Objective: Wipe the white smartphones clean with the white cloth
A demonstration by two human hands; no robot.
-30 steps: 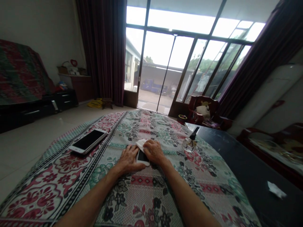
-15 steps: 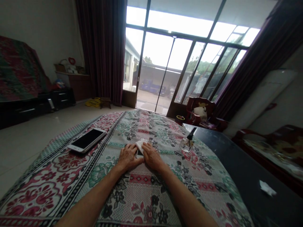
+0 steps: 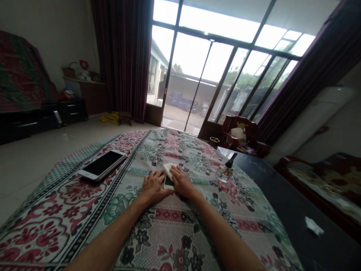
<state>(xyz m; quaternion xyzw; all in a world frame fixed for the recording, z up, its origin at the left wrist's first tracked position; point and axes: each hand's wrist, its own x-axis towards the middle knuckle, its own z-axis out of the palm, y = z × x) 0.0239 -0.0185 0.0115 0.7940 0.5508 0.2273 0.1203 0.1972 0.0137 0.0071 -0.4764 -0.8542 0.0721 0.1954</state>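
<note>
Between my hands a small phone (image 3: 169, 183) with a white edge and dark screen lies flat on the patterned tablecloth (image 3: 180, 226); much of it is hidden. My left hand (image 3: 153, 187) grips its left side, thumb along the near edge. With my right hand (image 3: 182, 182) I press a folded white tissue (image 3: 168, 168) onto the phone's far right part, fingers closed over it. Off to the left rests a larger white phone (image 3: 103, 165) with a dark screen. To the right stands a clear glass bottle (image 3: 225, 173) with a tilted black top.
A dark tabletop (image 3: 270, 188) borders the cloth on the right, with a crumpled white tissue (image 3: 314, 226) on it. Beyond the table are a wooden chair (image 3: 239, 133), a glass door (image 3: 188, 86) and a yellow bag (image 3: 109, 117) on the floor.
My right hand has slid slightly right with the tissue, baring more of the phone's dark screen. My left hand keeps its hold. The view has shifted a little.
</note>
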